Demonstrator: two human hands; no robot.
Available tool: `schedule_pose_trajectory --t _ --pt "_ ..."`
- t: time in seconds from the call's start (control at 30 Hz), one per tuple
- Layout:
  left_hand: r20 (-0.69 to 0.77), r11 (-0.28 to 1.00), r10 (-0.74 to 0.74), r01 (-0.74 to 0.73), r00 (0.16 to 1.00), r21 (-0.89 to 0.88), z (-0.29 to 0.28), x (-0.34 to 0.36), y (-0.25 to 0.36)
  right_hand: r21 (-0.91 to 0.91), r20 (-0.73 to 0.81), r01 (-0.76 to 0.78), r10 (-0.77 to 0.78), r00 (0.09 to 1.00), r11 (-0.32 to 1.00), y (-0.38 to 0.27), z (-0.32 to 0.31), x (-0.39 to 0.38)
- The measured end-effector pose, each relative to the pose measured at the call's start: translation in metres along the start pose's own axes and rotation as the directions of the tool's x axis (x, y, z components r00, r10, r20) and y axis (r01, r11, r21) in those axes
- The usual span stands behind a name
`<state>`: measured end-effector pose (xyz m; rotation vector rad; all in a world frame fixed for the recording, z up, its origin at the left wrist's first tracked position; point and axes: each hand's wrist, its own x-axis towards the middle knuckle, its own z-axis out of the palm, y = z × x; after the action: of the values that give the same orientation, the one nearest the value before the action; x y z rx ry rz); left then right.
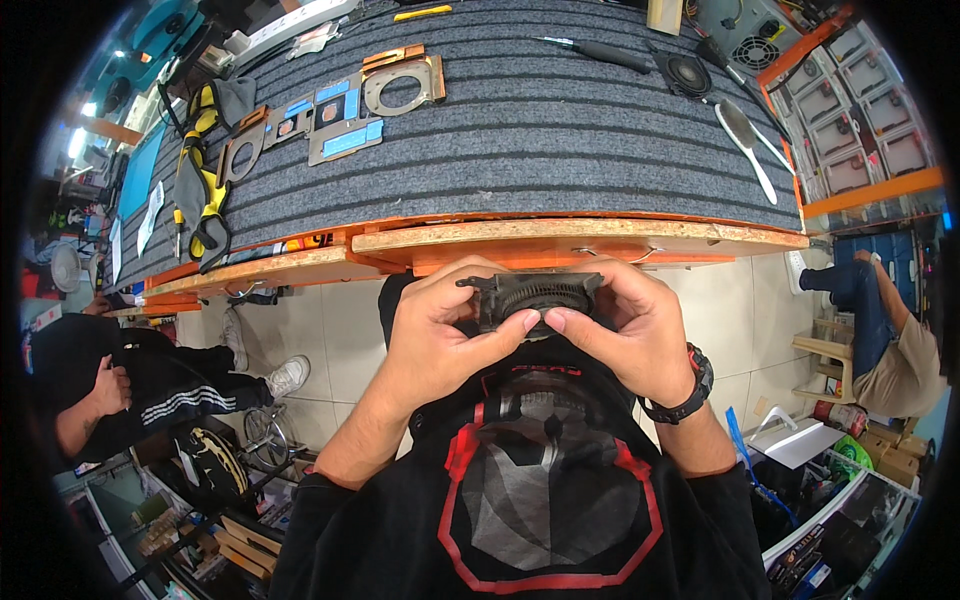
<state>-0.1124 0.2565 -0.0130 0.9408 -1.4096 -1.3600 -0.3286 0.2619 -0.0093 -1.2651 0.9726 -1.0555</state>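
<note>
A black blower-type cooling fan (540, 291) with a ribbed, curved wheel is held up in front of my chest, just off the workbench's near edge. My left hand (440, 318) grips its left end, and my right hand (632, 318) grips its right end. Both thumbs press on the near side of the fan, close together at its middle. The other fingers are mostly behind it. On the bench beyond lies a metal heatsink plate (327, 118) with blue pads, copper parts and two round openings.
The bench has a grey ribbed mat (500, 170). On it lie a brush (748, 150), a black-handled tool (610, 55), another black fan (685, 72) and yellow-black straps (200, 180). Seated people are at left (100, 390) and right (890, 340). Open drawers (560, 240) edge the bench.
</note>
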Motion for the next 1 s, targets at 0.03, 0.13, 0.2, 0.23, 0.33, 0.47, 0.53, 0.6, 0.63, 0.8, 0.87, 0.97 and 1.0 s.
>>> schedule_pose_trajectory --t 0.03,0.13,0.2,0.23,0.33,0.47,0.53,0.6,0.63,0.8,0.87,0.97,1.0 --pt "0.003 1.000 0.021 -0.021 1.000 0.021 0.000 0.000 -0.001 -0.045 0.009 0.017 -0.017 1.000 0.999 0.000 -0.001 0.000" --pt "0.008 0.994 0.071 -0.072 0.997 0.080 -0.001 0.000 0.001 -0.164 0.051 0.044 -0.036 0.998 0.986 -0.002 -0.005 -0.001" --pt "0.006 0.992 0.091 -0.091 0.996 0.084 0.000 -0.001 0.002 -0.222 0.093 0.028 -0.008 0.996 0.975 -0.011 -0.006 -0.002" --pt "0.005 0.991 0.100 -0.101 0.995 0.086 0.000 -0.001 0.002 -0.227 0.093 0.050 -0.030 0.995 0.973 -0.011 -0.006 -0.002" --pt "-0.013 0.996 0.075 -0.074 0.997 0.052 0.002 -0.001 0.004 -0.221 0.087 0.075 -0.057 0.995 0.972 -0.010 -0.005 -0.002" --pt "0.042 1.000 -0.011 0.011 0.999 0.006 -0.002 0.002 0.005 -0.178 0.061 0.058 -0.047 0.997 0.982 -0.013 -0.003 -0.002" --pt "0.100 0.988 -0.009 -0.006 0.995 0.155 -0.009 0.001 0.005 -0.198 0.079 0.127 -0.113 0.990 0.972 -0.011 -0.004 0.000" --pt "0.136 0.944 0.152 -0.184 0.979 0.273 -0.011 0.005 0.005 -0.249 0.130 0.243 -0.216 0.968 0.937 -0.008 -0.007 0.004" --pt "0.161 0.906 0.228 -0.270 0.960 0.326 -0.012 0.007 0.005 -0.290 0.143 0.290 -0.258 0.956 0.912 -0.010 -0.007 0.004" --pt "0.184 0.843 0.381 -0.422 0.906 0.333 -0.010 0.006 0.002 -0.398 0.155 0.387 -0.355 0.922 0.832 -0.017 -0.004 -0.001" --pt "0.202 0.811 0.425 -0.470 0.882 0.348 -0.011 0.006 0.002 -0.414 0.168 0.422 -0.388 0.906 0.807 -0.017 -0.002 -0.002" --pt "0.238 0.777 0.467 -0.524 0.852 0.350 -0.013 0.006 0.004 -0.409 0.199 0.502 -0.462 0.864 0.762 -0.017 0.000 -0.001" --pt "0.255 0.767 0.481 -0.543 0.839 0.341 -0.015 0.007 0.006 -0.413 0.203 0.527 -0.489 0.848 0.743 -0.016 0.001 -0.001"
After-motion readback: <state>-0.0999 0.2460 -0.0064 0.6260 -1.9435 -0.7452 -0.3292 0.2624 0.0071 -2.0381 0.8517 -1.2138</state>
